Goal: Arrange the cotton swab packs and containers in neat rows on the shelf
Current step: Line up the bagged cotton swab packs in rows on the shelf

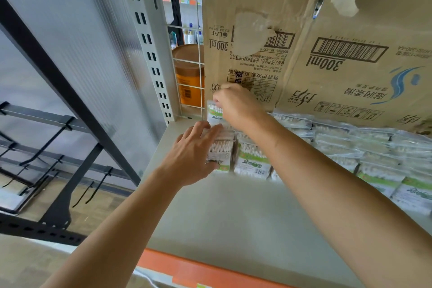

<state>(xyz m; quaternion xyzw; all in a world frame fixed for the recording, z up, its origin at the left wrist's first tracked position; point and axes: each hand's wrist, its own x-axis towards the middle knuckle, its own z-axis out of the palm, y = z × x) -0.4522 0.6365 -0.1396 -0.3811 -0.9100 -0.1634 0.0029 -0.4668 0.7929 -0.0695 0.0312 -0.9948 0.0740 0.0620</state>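
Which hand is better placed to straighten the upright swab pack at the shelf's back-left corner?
Right. The right hand seems to pinch the rear pack at its top, by the cardboard box; the left hand is nearer the front, holding the front pack.

You have a single view, from the wide-angle camera on your head. It looks forward and down onto the grey shelf (233, 213) from close above its orange front edge (187, 269), which crosses the bottom of the frame at a slant. The view centres on the shelf's back left corner, at arm's reach, where your left hand (194, 154) and right hand (236, 105) meet the cotton swab packs (252, 159). The cardboard box (327, 42) at the shelf's back fills the upper right. The slotted upright (149, 49) at the shelf's left end leans across the frame.
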